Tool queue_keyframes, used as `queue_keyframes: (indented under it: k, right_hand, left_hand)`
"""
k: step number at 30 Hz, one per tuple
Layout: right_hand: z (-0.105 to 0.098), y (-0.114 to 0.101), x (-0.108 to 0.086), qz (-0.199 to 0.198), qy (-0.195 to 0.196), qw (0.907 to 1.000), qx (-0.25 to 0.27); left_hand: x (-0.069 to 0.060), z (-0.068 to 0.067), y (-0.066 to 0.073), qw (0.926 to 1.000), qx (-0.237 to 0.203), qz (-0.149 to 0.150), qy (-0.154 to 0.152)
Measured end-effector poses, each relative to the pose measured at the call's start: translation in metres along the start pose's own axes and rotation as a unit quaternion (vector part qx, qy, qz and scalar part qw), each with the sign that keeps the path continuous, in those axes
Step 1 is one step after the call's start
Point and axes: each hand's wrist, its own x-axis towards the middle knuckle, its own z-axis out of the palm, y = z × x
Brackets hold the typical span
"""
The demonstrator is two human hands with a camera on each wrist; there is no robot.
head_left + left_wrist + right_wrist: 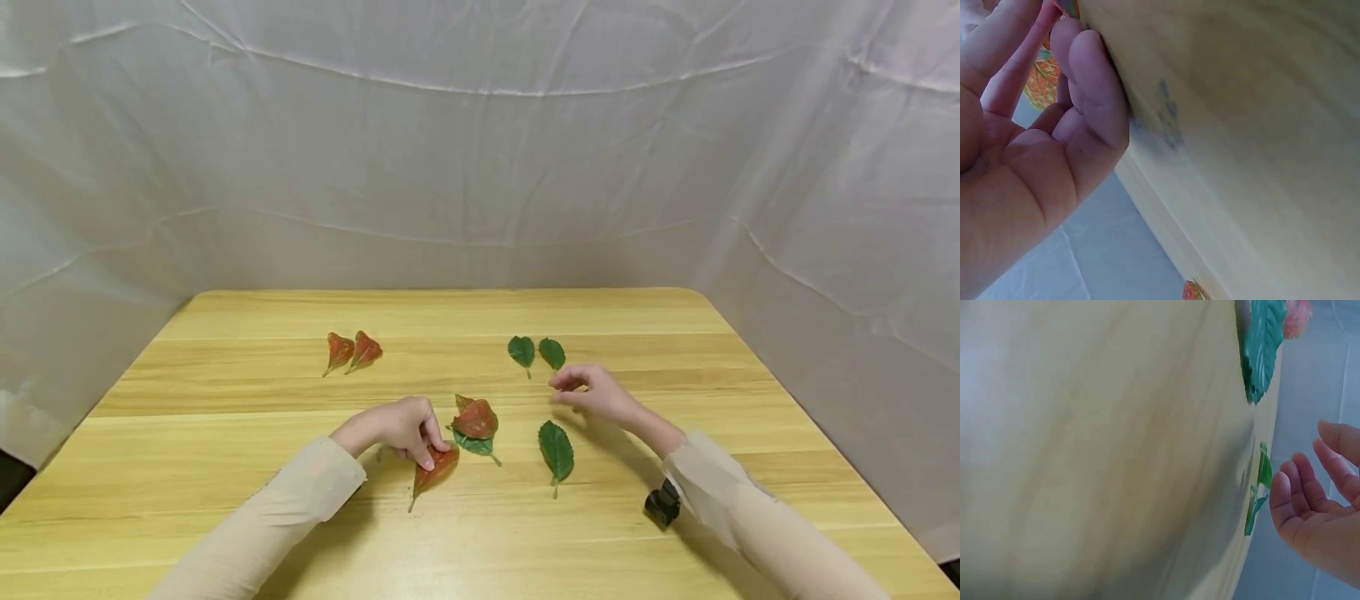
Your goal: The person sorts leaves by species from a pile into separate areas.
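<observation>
In the head view my left hand [401,427] pinches a red leaf [441,468] low at the table. The left wrist view shows that hand [1041,137] with its fingers bent. To the right, a red leaf [477,419] overlaps a green leaf [477,445]. My right hand [600,397] hovers above the table, fingers loosely bent and holding nothing, between a larger green leaf [556,450] and two smaller green leaves [521,351]. The right wrist view has this hand [1322,500] beside the small leaves [1264,467], the larger leaf [1264,350] above.
Two red leaves [365,351] lie side by side at the back left of the wooden table [450,317]. Pale sheeting [465,167] hangs behind the table and along both sides. A small black device [663,505] sits at my right wrist.
</observation>
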Motion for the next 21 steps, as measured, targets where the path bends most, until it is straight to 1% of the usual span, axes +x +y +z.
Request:
queue_keyframes:
  k: [6,9,14,16,21]
  right_hand:
    - [0.002,-0.002,-0.011,-0.006,-0.030,0.9995,0.004]
    - [0.003,-0.002,-0.014,-0.017,-0.044,0.9988,-0.013]
    - [0.004,-0.002,-0.017,-0.044,-0.057,0.9967,-0.036]
    - [0.005,-0.002,-0.018,-0.042,-0.061,0.9966,-0.035]
    - [0.008,-0.001,-0.022,-0.033,-0.086,0.9954,-0.026]
  left_hand:
    - [0.000,0.000,0.001,1.0000,-0.002,-0.008,0.003]
    - [0.000,0.001,0.000,0.9999,-0.001,-0.011,0.003]
    - [0.000,0.000,0.000,1.0000,0.000,-0.007,0.001]
    - [0.000,0.000,0.000,1.0000,-0.002,-0.006,-0.001]
    - [0.000,0.000,0.000,1.0000,-0.002,-0.005,-0.006]
